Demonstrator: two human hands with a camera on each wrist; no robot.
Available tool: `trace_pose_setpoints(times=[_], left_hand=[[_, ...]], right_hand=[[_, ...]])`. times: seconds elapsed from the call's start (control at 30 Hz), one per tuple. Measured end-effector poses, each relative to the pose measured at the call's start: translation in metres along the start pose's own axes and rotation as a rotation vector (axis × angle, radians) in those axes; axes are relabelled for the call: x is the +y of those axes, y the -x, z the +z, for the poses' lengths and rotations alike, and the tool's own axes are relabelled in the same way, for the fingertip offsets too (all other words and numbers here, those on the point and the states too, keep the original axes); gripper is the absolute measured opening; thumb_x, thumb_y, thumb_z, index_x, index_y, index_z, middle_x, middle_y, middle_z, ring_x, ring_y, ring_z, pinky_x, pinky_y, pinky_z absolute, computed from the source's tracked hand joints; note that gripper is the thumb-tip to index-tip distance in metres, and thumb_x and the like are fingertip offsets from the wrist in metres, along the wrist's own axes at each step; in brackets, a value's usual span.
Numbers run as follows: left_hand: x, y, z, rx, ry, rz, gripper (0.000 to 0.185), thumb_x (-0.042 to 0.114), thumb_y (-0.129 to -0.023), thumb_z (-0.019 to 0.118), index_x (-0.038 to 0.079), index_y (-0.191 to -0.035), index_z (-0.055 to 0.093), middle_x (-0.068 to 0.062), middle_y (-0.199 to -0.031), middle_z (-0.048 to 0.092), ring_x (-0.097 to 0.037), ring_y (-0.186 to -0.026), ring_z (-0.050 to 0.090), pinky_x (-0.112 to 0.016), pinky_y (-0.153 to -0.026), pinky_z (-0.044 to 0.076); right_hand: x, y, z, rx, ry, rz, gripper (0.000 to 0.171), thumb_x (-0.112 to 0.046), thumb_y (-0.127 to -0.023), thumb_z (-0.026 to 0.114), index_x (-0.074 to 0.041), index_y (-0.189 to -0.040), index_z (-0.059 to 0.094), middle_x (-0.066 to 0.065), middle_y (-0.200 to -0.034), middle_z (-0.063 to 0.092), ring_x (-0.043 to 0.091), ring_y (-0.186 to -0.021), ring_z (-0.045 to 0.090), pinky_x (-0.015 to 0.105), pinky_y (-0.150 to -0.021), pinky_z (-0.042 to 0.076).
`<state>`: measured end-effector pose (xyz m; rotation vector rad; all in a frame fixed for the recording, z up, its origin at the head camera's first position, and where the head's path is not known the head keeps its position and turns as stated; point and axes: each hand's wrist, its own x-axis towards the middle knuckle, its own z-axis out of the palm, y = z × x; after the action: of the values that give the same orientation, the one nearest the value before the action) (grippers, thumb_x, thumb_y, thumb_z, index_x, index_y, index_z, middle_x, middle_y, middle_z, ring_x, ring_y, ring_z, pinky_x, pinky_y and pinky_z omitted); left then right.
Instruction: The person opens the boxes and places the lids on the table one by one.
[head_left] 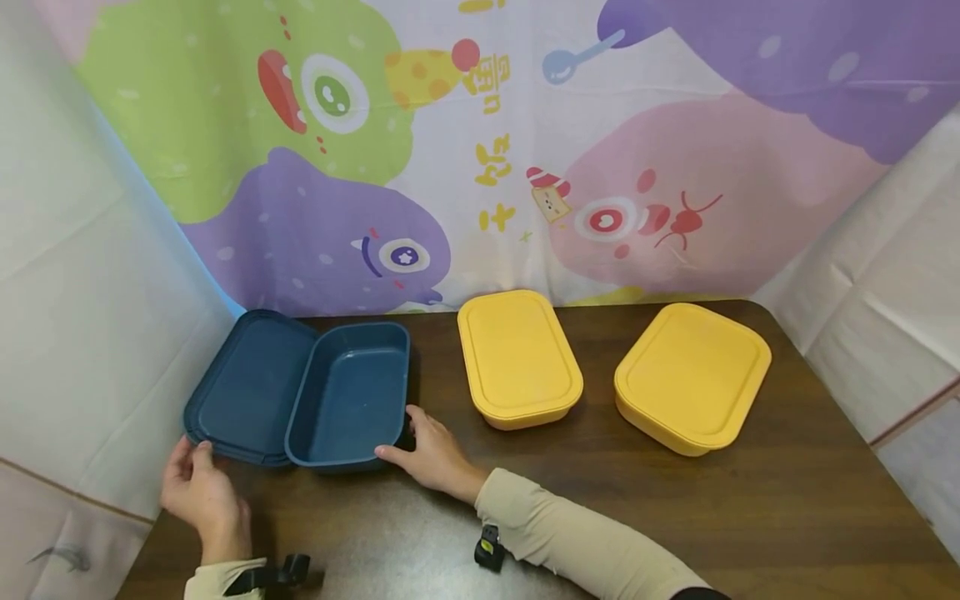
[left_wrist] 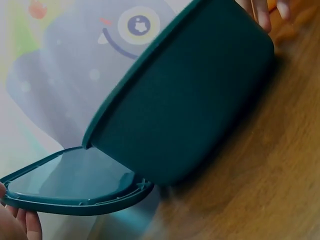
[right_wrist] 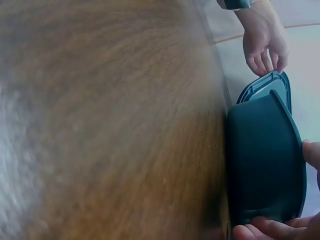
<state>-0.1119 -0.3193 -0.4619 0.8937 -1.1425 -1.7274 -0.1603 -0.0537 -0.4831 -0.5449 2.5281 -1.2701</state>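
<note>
A dark blue lunch box [head_left: 360, 408] stands uncovered on the table at the left, its inside bare. Its matching lid [head_left: 255, 383] lies along the box's left side, inner face up, with its right edge close against the box. My left hand [head_left: 206, 497] pinches the lid's near left corner between thumb and fingers, as the left wrist view also shows with the lid [left_wrist: 75, 177] tilted. At the box's near right corner my right hand [head_left: 435, 457] grips the wall, thumb at the rim and fingers along the outer side [right_wrist: 265, 160].
Two yellow lidded boxes stand to the right: one yellow box [head_left: 520, 358] near the middle back, another yellow box [head_left: 693, 375] farther right. Behind the brown table [head_left: 600, 508] hangs a cartoon-printed cloth [head_left: 510, 267]. White cloth [head_left: 112, 333] hangs at the left side.
</note>
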Motion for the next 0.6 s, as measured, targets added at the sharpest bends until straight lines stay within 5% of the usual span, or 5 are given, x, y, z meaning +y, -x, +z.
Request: trace_pose_setpoints(times=[0.23,0.6], left_hand=[[-0.001,-0.002,-0.001,0.008,-0.035,-0.048,0.03,0.0,-0.093,0.057,0.004,-0.121,0.063,0.004,-0.094,0.055,-0.007,-0.08,0.05,-0.014,-0.065,0.045],[0.004,-0.011,-0.01,-0.037,-0.227,-0.136,0.051,-0.002,-0.095,0.052,0.01,-0.144,0.046,0.009,-0.104,0.048,0.001,-0.093,0.047,-0.009,-0.074,0.045]], right_hand=[[0.0,0.0,0.002,0.016,0.002,0.003,0.082,-0.054,-0.088,0.065,-0.004,-0.147,0.036,0.014,-0.136,0.057,0.026,-0.123,0.056,0.044,-0.1,0.048],[0.002,-0.004,0.002,0.026,-0.013,-0.006,0.082,-0.053,-0.089,0.064,-0.004,-0.148,0.035,0.014,-0.139,0.055,0.027,-0.126,0.055,0.045,-0.102,0.047]])
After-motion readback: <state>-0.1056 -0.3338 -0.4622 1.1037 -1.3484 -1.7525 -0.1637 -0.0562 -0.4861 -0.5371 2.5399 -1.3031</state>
